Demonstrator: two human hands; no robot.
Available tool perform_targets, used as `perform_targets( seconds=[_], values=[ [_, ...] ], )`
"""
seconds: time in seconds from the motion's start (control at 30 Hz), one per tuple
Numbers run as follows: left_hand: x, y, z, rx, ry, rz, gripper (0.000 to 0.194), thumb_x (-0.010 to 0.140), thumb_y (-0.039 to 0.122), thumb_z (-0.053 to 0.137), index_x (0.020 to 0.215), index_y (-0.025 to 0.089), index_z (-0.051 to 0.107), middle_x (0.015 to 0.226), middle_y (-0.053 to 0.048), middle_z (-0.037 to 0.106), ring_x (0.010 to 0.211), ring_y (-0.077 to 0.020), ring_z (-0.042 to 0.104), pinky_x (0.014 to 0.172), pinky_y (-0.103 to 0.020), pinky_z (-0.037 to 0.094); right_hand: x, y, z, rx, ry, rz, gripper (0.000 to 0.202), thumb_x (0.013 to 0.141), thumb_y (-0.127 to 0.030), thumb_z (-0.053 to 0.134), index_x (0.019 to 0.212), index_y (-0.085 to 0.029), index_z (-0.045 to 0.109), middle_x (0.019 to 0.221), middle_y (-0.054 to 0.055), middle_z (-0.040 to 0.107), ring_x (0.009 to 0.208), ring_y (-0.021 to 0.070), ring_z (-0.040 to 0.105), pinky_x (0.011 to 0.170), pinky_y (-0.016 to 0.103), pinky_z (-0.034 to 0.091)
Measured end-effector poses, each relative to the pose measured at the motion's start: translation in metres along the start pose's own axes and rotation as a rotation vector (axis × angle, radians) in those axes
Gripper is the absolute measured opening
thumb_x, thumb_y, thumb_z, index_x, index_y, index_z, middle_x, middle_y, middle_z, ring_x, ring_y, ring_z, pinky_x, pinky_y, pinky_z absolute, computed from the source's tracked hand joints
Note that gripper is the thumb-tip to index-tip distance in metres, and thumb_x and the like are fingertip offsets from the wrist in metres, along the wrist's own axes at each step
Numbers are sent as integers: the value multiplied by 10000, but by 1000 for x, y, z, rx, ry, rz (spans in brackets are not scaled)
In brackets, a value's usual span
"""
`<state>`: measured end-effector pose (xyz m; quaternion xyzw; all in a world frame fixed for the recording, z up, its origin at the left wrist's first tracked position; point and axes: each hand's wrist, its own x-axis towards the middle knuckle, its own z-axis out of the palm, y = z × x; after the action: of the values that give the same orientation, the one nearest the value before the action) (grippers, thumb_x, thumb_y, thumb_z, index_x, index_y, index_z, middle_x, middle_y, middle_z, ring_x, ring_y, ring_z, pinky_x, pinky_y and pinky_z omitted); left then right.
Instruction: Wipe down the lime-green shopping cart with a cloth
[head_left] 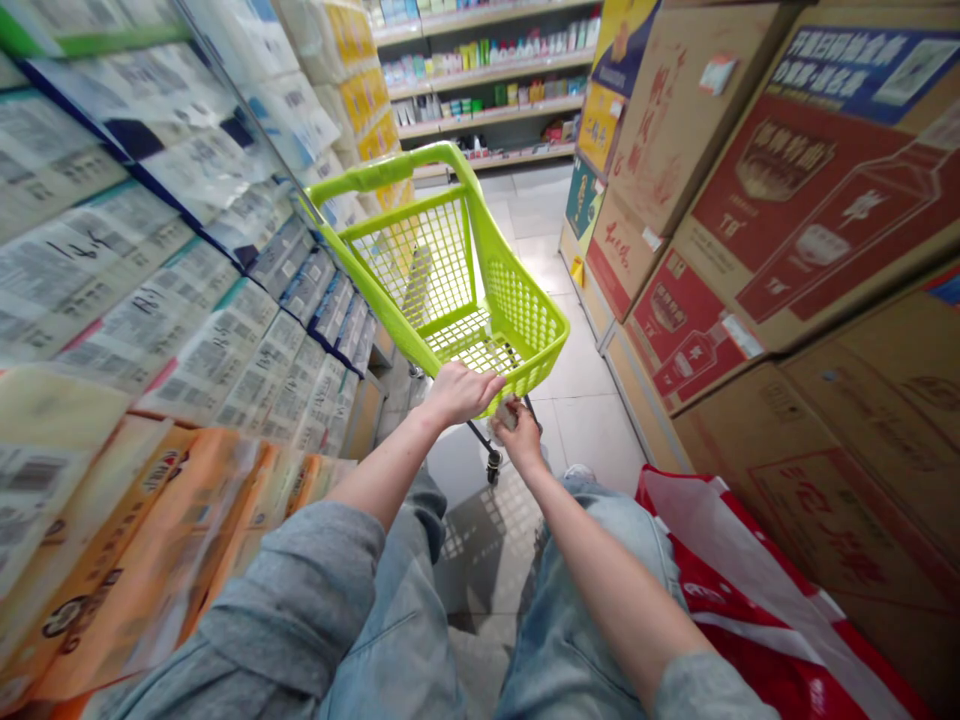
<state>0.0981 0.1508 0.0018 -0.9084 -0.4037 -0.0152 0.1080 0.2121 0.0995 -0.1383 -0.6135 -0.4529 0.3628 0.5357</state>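
Observation:
A lime-green plastic shopping cart (523, 300) stands in the aisle before me, its basket empty and its handle on the far side. My left hand (459, 392) is closed over the near rim of the basket. Just below and to the right, my right hand (523, 437) is at the cart's underside, fingers closed on a small pale, greyish piece (505, 414). What that piece is cannot be made out, nor whether it is fixed to the cart. A black caster wheel (493, 466) shows beneath my hands.
Packaged paper goods (217, 350) are stacked along the left, with orange packs (161, 540) nearest me. Cardboard cartons (787, 220) line the right side. A red and white bag (750, 590) lies by my right leg. Shelves of bottles (487, 75) cross the far end.

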Motion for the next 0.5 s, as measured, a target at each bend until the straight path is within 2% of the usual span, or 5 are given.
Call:
perform_targets(
  seconds=[0.13,0.23,0.37,0.5],
  values=[
    [1,-1,-1,-9,-9,-6,553,966,411,167,797,175,638,645,-81,665,589,-175,587,602,-297,327,4,-12,-11,74,-59,54,248,663,-329,583,842,-160,616,743,22,636,677,171,551,637,280,461],
    [2,0,-3,-17,-19,-5,547,966,409,170,787,174,631,638,-78,660,585,-175,587,604,-297,329,3,-25,-19,99,16,7,210,703,-333,560,810,-159,611,665,-13,596,608,138,505,584,241,422],
    [3,2,-5,-17,-15,7,540,966,400,173,787,163,624,632,-81,657,576,-167,584,595,-294,322,5,-34,-24,37,169,-57,214,767,-345,526,832,-167,625,729,10,600,694,161,535,672,272,443],
    [3,2,-5,-31,-16,3,539,968,394,169,795,162,624,641,-83,663,574,-163,579,593,-288,318,3,-30,-18,-50,226,-200,211,795,-312,503,880,-176,641,891,60,595,864,196,557,833,334,449]
  ],
)
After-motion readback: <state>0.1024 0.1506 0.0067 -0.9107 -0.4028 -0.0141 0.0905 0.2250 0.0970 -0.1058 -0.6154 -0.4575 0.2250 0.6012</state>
